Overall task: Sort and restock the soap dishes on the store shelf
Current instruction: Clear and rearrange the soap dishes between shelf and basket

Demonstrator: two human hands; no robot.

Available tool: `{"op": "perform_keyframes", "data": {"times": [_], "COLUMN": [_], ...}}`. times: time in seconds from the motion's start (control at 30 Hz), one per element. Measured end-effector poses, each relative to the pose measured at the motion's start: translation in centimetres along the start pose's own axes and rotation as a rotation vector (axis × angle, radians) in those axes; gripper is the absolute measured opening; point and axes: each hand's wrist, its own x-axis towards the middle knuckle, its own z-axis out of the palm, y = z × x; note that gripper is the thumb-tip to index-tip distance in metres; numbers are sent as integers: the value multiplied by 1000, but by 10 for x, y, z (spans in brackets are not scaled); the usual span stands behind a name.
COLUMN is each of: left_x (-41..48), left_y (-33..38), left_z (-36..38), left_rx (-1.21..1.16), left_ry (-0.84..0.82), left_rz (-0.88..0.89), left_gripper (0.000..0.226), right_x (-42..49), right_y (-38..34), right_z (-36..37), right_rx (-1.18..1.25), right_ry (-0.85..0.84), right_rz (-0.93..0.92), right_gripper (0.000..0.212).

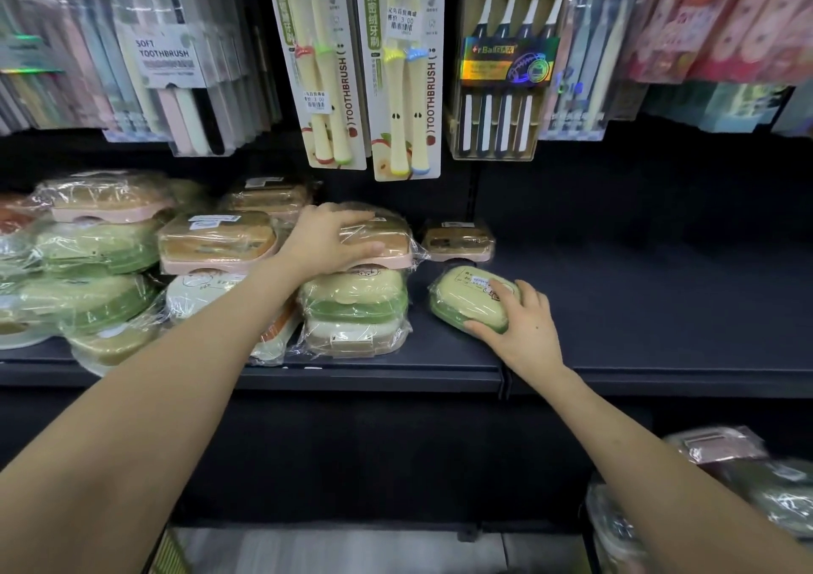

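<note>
Our left hand (327, 243) lies over the lid of a pink soap dish (387, 239), fingers curved across its top and thumb pressed along its near side, so it grips the dish. We hold it at the top of a stack, above a green-and-cream dish (352, 298) and a white dish (352, 336) at the bottom; all three are wrapped in clear film. Our right hand (521, 327) holds a green soap dish (466, 296), thumb along its near edge and fingers curled over its right end. That dish rests on the dark shelf (660, 309), tilted slightly, just right of the stack and apart from it.

Behind the green soap dish, near the back wall, we see a smaller brown-lidded dish (457, 239) on a pink base. Left of the stack sits another pink-based dish (217, 241) on top of a white one, and further left a loose heap of wrapped dishes (97, 243), mostly green with one pink on top. Above the shelf hang toothbrush packs (404, 67), two pale ones marked TOOTHBRUSH in the middle, and a dark four-brush pack (497, 67) to their right. At the lower right corner, below the shelf, more wrapped dishes (726, 446) show, blurred.
</note>
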Motion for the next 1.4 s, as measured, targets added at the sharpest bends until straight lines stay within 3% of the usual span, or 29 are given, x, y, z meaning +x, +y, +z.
{"op": "perform_keyframes", "data": {"times": [0.27, 0.5, 0.73, 0.97, 1.07, 1.2, 1.4], "left_x": [-30, -125, -238, -329, -355, -366, -357], "left_y": [32, 74, 94, 90, 85, 89, 96], "left_z": [-16, 2, 75, 168, 210, 258, 304], "left_rx": [2, -36, -64, -61, -95, -107, -79], "left_ry": [151, 332, 232, 82, -6, -135, -235], "left_rz": [-3, 101, 78, -139, -267, -388, -572], "left_gripper": [60, 63, 59, 57, 57, 56, 58], "right_x": [-42, -125, -247, -335, -354, -359, -346], "right_y": [-6, -16, 6, 39, 53, 65, 79], "right_z": [-37, -74, -57, 19, 57, 93, 129], "right_rx": [29, 99, 64, 51, 36, -24, -53], "right_ry": [129, 190, 9, -141, -211, -353, -289], "right_rz": [97, 138, 200, 330, 413, 554, 705], "right_gripper": [76, 74, 72, 82, 86, 74, 71]}}
